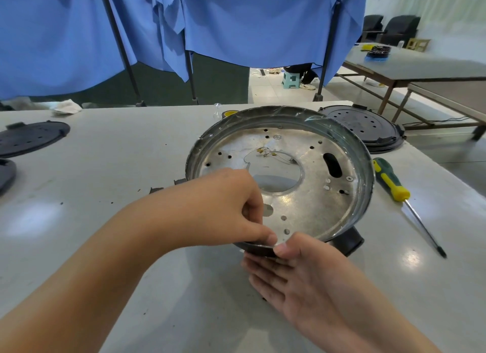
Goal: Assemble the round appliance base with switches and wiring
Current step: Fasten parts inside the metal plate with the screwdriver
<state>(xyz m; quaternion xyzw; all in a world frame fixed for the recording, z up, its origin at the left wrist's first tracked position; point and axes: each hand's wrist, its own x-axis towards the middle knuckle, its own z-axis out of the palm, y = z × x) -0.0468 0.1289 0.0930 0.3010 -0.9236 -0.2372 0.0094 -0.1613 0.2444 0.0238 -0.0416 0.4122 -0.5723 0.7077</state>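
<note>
The round metal appliance base [310, 195] lies on the grey table, tilted up toward me, with a big centre hole, several small holes and clear film on its rim. Thin wires with yellow terminals [268, 152] lie near the centre hole. My left hand [223, 208] has its fingers curled inside the near rim and its thumb pressed on the edge. My right hand [297, 273] holds the same near rim from outside and below, thumb on the edge, fingers straight under the base. A black part [349, 241] sticks out beneath the base at the right.
A green and yellow screwdriver [394, 188] lies right of the base. Black round covers sit at the back right [363, 128] and at the left [31, 137]. A yellow tape roll [229, 113] stands behind the base. Blue cloth hangs behind the table.
</note>
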